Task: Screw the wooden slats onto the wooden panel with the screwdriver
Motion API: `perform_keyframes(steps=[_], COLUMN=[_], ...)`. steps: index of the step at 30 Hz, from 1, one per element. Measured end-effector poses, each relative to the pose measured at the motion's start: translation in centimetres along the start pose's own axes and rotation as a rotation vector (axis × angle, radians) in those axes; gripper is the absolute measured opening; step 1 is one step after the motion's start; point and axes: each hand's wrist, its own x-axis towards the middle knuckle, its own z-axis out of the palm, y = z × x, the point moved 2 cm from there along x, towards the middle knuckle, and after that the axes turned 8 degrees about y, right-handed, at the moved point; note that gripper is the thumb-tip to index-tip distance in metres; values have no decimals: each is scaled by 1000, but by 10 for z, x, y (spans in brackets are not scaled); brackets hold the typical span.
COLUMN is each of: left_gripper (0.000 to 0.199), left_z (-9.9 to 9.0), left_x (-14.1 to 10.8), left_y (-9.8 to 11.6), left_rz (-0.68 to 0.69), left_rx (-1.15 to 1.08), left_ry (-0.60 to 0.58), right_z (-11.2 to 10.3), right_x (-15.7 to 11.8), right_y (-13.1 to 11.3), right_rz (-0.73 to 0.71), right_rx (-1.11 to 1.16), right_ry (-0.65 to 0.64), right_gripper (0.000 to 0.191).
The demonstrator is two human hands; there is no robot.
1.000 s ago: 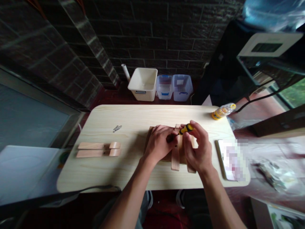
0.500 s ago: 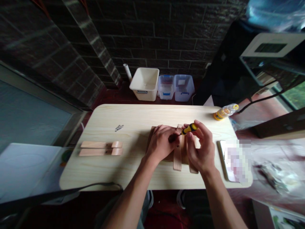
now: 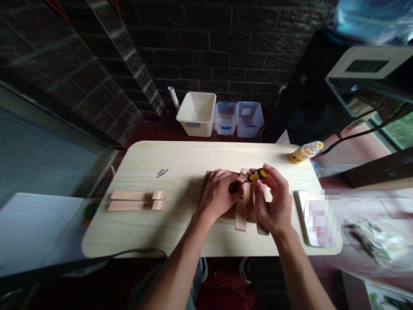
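Note:
My right hand (image 3: 274, 200) grips the yellow and black handle of a screwdriver (image 3: 257, 175) between thumb and fingers, its shaft slanting down to the left. My left hand (image 3: 219, 191) rests over a brown wooden piece (image 3: 204, 183), fingers curled in close to the screwdriver's tip. Whatever those fingertips pinch is too small and shaded to make out. Under the tip lies a light wooden slat (image 3: 240, 219), crossing the brown piece and showing a dark hole. Another wooden slat (image 3: 263, 229) sticks out beneath my right hand.
Two wooden strips with raised end blocks (image 3: 129, 200) lie on the table (image 3: 180, 241) at left, below a small pile of screws (image 3: 162, 173). A clear and yellow bottle (image 3: 305, 152) stands back right; a white-faced, partly blurred flat object (image 3: 306, 219) lies right. Bins (image 3: 198, 125) sit beyond the table.
Almost nothing differs. Both hands keep their places at the slat, and the screwdriver stays at nearly the same tilt; the whole view has shifted very slightly.

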Motion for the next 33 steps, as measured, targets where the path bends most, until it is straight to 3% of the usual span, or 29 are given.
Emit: perform_keyframes(steps=[19,33], left_gripper=[9,10], left_z=[-1,3], left_x=[0,-1], left_y=[0,-1], left_rz=[-10,-4], left_rx=[9,9], left_ry=[-7,5], right_z=[0,1], right_x=[6,4], right_y=[-3,-2], right_rz=[-72,-37], right_rx=[-24,-30], right_ry=[-20,0], right_gripper=[57,54])
